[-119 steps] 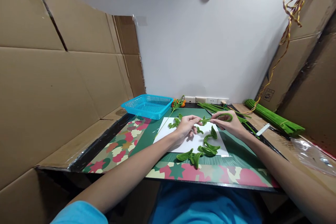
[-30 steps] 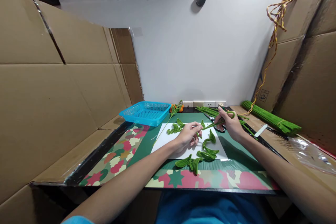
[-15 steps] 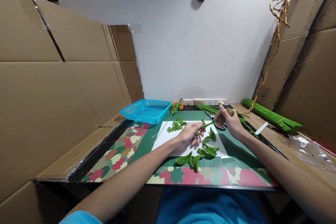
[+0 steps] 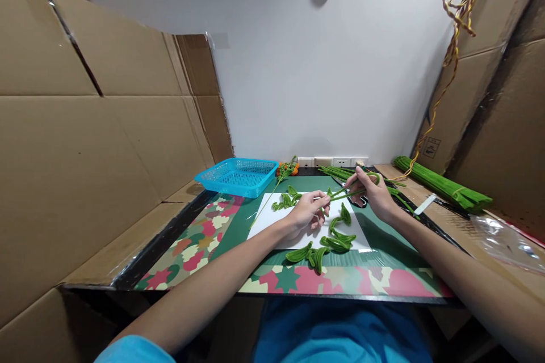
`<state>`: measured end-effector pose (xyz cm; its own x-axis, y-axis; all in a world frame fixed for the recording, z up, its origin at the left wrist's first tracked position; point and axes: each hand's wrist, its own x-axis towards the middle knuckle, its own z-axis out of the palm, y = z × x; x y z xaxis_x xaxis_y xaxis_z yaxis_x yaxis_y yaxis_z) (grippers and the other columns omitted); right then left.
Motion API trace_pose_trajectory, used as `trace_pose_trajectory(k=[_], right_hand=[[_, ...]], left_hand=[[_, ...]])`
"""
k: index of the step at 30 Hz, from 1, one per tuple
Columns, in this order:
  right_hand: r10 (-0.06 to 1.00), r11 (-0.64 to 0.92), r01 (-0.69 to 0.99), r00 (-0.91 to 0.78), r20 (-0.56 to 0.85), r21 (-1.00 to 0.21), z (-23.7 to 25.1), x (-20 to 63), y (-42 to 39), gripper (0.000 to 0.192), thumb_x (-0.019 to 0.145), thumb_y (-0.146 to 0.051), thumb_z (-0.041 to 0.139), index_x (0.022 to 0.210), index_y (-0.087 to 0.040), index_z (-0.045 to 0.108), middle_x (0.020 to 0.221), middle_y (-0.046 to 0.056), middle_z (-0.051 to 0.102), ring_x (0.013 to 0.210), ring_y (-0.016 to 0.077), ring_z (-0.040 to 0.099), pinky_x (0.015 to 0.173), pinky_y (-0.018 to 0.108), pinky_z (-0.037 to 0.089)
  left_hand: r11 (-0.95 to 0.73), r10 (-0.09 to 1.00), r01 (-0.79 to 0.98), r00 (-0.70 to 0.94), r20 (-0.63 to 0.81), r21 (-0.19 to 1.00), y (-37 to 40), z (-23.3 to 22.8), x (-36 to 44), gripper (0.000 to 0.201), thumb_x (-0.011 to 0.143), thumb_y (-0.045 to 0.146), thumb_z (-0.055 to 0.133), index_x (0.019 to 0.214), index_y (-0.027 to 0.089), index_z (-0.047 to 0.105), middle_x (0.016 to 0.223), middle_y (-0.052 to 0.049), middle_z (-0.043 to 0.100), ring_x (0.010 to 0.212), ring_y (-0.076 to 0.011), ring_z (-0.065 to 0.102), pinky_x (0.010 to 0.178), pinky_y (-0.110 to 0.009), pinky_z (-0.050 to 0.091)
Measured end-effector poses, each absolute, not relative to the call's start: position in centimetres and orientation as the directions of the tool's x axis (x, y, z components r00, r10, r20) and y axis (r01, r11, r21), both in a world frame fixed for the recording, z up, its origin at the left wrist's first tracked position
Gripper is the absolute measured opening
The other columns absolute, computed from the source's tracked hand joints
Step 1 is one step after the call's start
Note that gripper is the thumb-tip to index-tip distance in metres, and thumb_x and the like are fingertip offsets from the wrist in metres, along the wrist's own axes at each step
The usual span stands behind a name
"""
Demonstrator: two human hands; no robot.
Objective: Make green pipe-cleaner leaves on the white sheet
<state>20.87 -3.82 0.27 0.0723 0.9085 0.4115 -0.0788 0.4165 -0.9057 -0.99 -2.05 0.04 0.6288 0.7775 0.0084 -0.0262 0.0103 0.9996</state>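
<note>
Here, our left hand [image 4: 309,214] pinches a bent green strand [image 4: 343,197] over the far right corner of the white sheet [image 4: 304,240], our right hand [image 4: 377,197] gripping its looped end; leaf shapes [image 4: 337,244] lie along the near edge.

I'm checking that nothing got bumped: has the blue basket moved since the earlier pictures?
No. Judged against the white wall sockets, the blue basket keeps its place to their left; its slight shift in the picture matches theirs.
</note>
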Motion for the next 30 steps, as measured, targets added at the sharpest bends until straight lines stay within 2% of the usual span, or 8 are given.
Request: trace_pose_trajectory(k=[8, 14, 20, 23, 27, 30], right_hand=[[0.910, 0.414, -0.103, 0.038, 0.413, -0.904, 0.5, 20.9, -3.8, 0.046, 0.088, -0.061, 0.075, 0.085, -0.015, 0.077, 0.054, 0.000, 0.061, 0.039, 0.0109, 0.050, 0.037, 0.023, 0.037], [0.932, 0.359, -0.124, -0.009, 0.363, -0.925, 0.2, 21.2, -3.5, 0.054, 0.088, -0.066, 0.071, 0.092, -0.013, 0.077, 0.057, 0.003, 0.067, 0.035, 0.0102, 0.048, 0.034, 0.024, 0.035], [0.961, 0.247, -0.061, -0.108, 0.253, -0.967, 0.8, 23.3, -1.3, 0.050, 0.080, -0.056, 0.084, 0.097, -0.010, 0.077, 0.059, 0.005, 0.071, 0.036, 0.0124, 0.055, 0.035, 0.024, 0.042], [0.976, 0.196, -0.049, -0.082, 0.199, -0.979, 1.5, 24.8, 0.2, 0.051, 0.078, -0.049, 0.088, 0.113, -0.014, 0.075, 0.061, 0.000, 0.070, 0.039, 0.0119, 0.058, 0.038, 0.023, 0.046], [0.930, 0.363, 0.036, -0.084, 0.359, -0.931, 2.9, 26.4, 0.9, 0.045, 0.088, -0.046, 0.081, 0.123, -0.019, 0.072, 0.065, -0.003, 0.066, 0.043, 0.0114, 0.059, 0.042, 0.025, 0.050], [0.923, 0.385, 0.286, -0.141, 0.359, -0.878, 4.3, 27.2, 0.1, 0.037, 0.089, -0.039, 0.083, 0.118, -0.018, 0.076, 0.070, -0.001, 0.068, 0.047, 0.0103, 0.059, 0.043, 0.024, 0.047]], left_hand=[[-0.063, 0.842, -0.089, 0.530, 0.101, 0.994, -1.5, 0.2, -0.9, 0.043, 0.084, 0.056, 0.077, 0.086, 0.019, 0.054, 0.073, 0.005, 0.055, 0.041, -0.0046, 0.048, 0.032, -0.016, 0.025], [-0.128, 0.903, -0.104, 0.398, 0.159, 0.986, -0.6, -0.1, -1.3, 0.043, 0.085, 0.057, 0.073, 0.085, 0.021, 0.051, 0.073, 0.006, 0.054, 0.040, -0.0047, 0.048, 0.032, -0.015, 0.027], [-0.154, 0.927, -0.067, 0.337, 0.167, 0.986, 1.5, 0.5, -1.3, 0.044, 0.083, 0.058, 0.074, 0.086, 0.021, 0.052, 0.070, 0.006, 0.055, 0.038, -0.0060, 0.048, 0.028, -0.015, 0.027], [-0.112, 0.945, -0.066, 0.302, 0.127, 0.991, 2.4, 0.4, -0.8, 0.038, 0.086, 0.054, 0.073, 0.087, 0.022, 0.052, 0.068, 0.007, 0.055, 0.037, -0.0055, 0.046, 0.028, -0.014, 0.027], [-0.139, 0.952, -0.115, 0.257, 0.165, 0.984, 2.4, 0.2, -0.1, 0.027, 0.092, 0.040, 0.071, 0.085, 0.022, 0.053, 0.065, 0.008, 0.053, 0.037, -0.0051, 0.042, 0.030, -0.015, 0.027], [-0.036, 0.943, -0.109, 0.326, 0.070, 0.993, 2.0, 0.3, 0.1, 0.023, 0.095, 0.038, 0.069, 0.086, 0.022, 0.055, 0.060, 0.008, 0.051, 0.035, -0.0056, 0.041, 0.030, -0.015, 0.026]])
